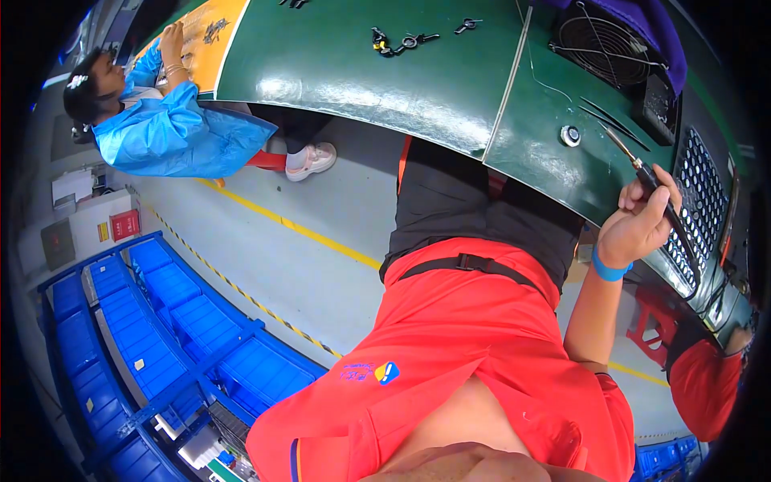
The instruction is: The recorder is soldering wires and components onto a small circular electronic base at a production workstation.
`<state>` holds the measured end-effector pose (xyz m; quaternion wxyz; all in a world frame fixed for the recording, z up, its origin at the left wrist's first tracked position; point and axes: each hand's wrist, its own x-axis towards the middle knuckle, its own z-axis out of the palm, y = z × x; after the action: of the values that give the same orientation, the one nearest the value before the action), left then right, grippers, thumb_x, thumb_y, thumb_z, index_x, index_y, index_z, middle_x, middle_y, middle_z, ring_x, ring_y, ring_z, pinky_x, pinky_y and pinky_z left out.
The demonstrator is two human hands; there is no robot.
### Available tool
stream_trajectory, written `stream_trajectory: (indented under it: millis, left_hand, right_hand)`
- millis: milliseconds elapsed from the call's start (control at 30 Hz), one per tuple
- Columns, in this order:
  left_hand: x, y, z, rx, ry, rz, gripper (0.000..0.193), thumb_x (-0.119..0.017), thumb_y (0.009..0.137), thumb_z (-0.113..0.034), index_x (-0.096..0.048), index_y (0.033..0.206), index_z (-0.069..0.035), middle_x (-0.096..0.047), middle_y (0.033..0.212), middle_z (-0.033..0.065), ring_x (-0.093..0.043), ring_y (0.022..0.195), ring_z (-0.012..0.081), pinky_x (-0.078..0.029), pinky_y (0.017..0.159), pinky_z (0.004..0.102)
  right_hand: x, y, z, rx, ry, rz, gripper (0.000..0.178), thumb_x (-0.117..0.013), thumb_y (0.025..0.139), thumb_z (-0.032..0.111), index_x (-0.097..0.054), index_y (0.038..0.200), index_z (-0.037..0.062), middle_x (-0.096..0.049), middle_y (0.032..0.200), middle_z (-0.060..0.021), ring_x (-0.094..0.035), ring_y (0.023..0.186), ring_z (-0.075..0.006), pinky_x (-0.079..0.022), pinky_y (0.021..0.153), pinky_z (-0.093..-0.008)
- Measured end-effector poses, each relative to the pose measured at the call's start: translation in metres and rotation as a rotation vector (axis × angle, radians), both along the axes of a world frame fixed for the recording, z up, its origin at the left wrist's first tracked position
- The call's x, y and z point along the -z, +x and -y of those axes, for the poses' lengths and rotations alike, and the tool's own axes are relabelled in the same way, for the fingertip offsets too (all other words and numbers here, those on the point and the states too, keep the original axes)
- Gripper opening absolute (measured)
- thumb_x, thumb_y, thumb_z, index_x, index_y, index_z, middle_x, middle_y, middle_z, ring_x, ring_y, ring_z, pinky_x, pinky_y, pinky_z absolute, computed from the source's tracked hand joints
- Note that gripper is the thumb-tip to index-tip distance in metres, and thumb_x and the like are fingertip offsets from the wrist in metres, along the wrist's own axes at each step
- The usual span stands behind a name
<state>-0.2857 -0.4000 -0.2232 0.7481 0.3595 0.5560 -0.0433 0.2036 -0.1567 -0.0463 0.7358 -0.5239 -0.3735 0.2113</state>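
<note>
My right hand (642,218), with a blue band at the wrist, is closed around the dark handle of a soldering iron (647,172) above the green table's right part. Its thin metal tip points up and left, close to a pair of dark tweezers (618,124) lying on the table. Left of the tip sits a small round part (570,136) with a white and silvery top. A thin strand of wire (549,83) curves over the tabletop behind it. My left hand does not show.
A fan with a wire guard (602,50) stands at the back right. A tray of round pieces (697,197) lies right of my hand. Small black parts (409,42) rest on the green table (361,88). A co-worker in blue (173,132) sits left; blue bins (201,321) fill a rack.
</note>
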Motion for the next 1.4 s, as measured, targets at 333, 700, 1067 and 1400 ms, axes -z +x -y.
stream_trajectory:
  millis: [333, 700, 1067, 1400]
  left_hand:
    - [-0.038, 0.018, 0.012, 0.325, 0.006, -0.047, 0.036, -0.058, 0.103, -0.034, -0.072, 0.115, -0.002, -0.076, 0.101, 0.0129, -0.072, 0.095, 0.0234, -0.055, 0.089, 0.0376]
    - [0.013, 0.011, -0.064, 0.770, 0.086, -0.088, 0.035, -0.060, 0.102, -0.034, -0.073, 0.113, -0.002, -0.076, 0.100, 0.0128, -0.073, 0.095, 0.0230, -0.056, 0.088, 0.0375]
    - [-0.097, 0.042, -0.157, 0.725, -0.052, -0.175, 0.028, -0.065, 0.098, -0.027, -0.075, 0.105, -0.002, -0.077, 0.094, 0.0110, -0.074, 0.084, 0.0214, -0.058, 0.077, 0.0376]
    - [-0.228, 0.226, -0.424, 0.176, 2.097, -0.515, 0.012, -0.072, 0.091, -0.007, -0.072, 0.101, -0.002, -0.068, 0.094, 0.0115, -0.067, 0.080, 0.0271, -0.054, 0.070, 0.0360]
  right_hand:
    - [-0.004, 0.002, -0.006, -0.093, -0.048, -0.012, 0.028, -0.048, 0.109, 0.020, -0.060, 0.120, -0.0021, -0.052, 0.075, -0.0046, -0.043, 0.062, -0.0092, -0.035, 0.055, -0.0249]
    - [0.004, 0.000, 0.005, -0.035, 0.018, -0.018, 0.030, -0.046, 0.110, 0.023, -0.059, 0.121, -0.0019, -0.053, 0.077, -0.0063, -0.043, 0.063, -0.0103, -0.036, 0.056, -0.0251]
    - [0.003, -0.002, 0.000, -0.117, 0.032, 0.045, 0.033, -0.044, 0.111, 0.024, -0.056, 0.127, -0.0019, -0.052, 0.075, -0.0067, -0.043, 0.062, -0.0102, -0.035, 0.054, -0.0240]
    - [-0.004, -0.009, 0.010, 0.006, 0.005, 0.216, 0.024, -0.054, 0.106, 0.009, -0.061, 0.126, -0.0006, -0.064, 0.079, -0.0065, -0.050, 0.061, -0.0078, -0.040, 0.055, -0.0206]
